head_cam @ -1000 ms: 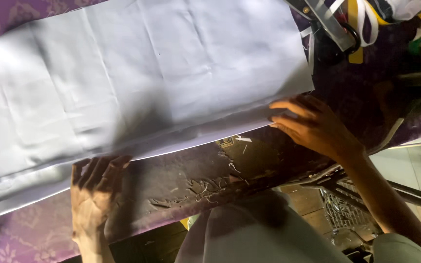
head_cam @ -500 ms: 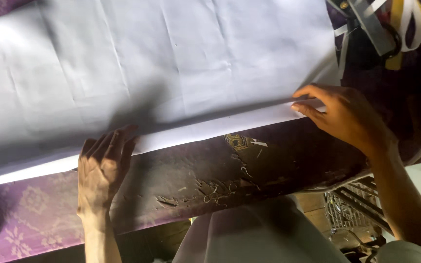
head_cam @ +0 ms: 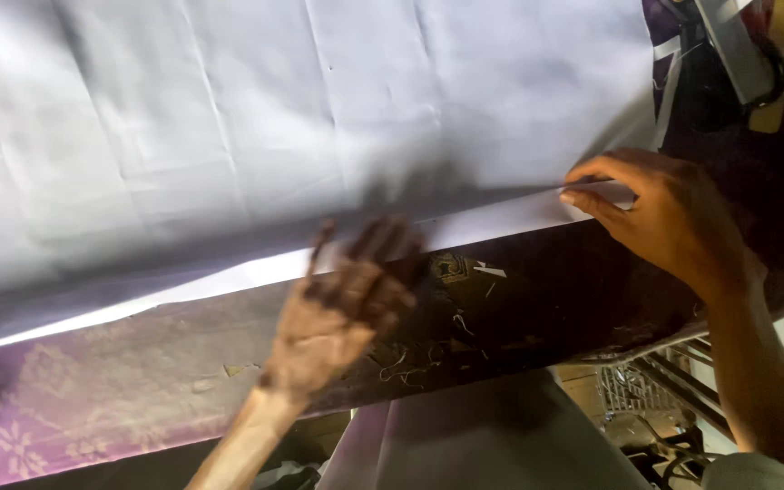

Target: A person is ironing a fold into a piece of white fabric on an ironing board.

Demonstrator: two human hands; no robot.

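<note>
So the biggest thing in front of you is that white cloth [head_cam: 301,127], spread flat over most of the upper part of the view, with fold creases running across it. Its near edge runs diagonally from lower left up to the right, and you can see a second layer peeking out underneath as a brighter strip along that edge.

Under it is the table [head_cam: 537,299], covered in a purple patterned sheet that's worn dark and scuffed in the middle, with little thread scraps [head_cam: 410,358] lying on it just below the cloth edge.

At the bottom, more pale fabric [head_cam: 465,445] hangs off the near side of the table.

Your right hand [head_cam: 664,222] is at the right end of the cloth's edge, fingers curled and thumb pinched in on that corner, so it looks like it has hold of the fabric there.

Your left hand [head_cam: 347,304] is blurry, palm down, fingers spread open and pointing at the cloth's edge near the middle. Fingertips reach right up to the edge, but I can't tell if they're actually touching it. It isn't gripping anything.

Top right corner there's a dark bundle with straps [head_cam: 755,63].
</note>
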